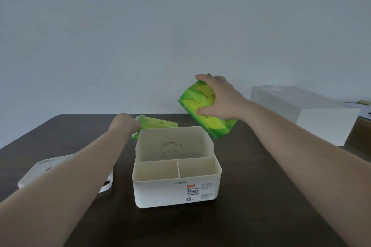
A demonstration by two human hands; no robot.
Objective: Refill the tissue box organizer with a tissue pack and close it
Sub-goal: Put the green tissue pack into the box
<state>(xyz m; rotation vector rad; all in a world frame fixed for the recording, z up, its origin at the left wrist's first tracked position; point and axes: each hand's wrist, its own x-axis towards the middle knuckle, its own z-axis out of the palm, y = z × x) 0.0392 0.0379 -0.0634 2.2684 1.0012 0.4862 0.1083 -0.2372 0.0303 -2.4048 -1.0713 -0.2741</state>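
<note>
— What's the right hand [218,100] got, right of centre in the frame?

— A full tissue pack [202,114], green and yellow wrap. It's held tilted in the air, above and behind the far right corner of the white organizer [176,188]. The thumb sits on the near face, the fingers curl over the top edge, and the palm covers the pack's upper right part.

— Will it handle easily?

— I'd guess so: light, soft, a bit squashy, with a slick film that could slide. Holding across the broad faces, as now, seems the safest grip.

— And the left hand [125,124]?

— It's at a second green pack [158,124], lying flat on the dark table [261,166] just behind the organizer. Whether it grips that or merely rests on it, I cannot tell.

— The box is ready?

— Open, yes. The big back compartment shows only a wire spring [171,149]; the two front ones look bare. The lid [40,168] lies at lower left, under the left forearm.
</note>
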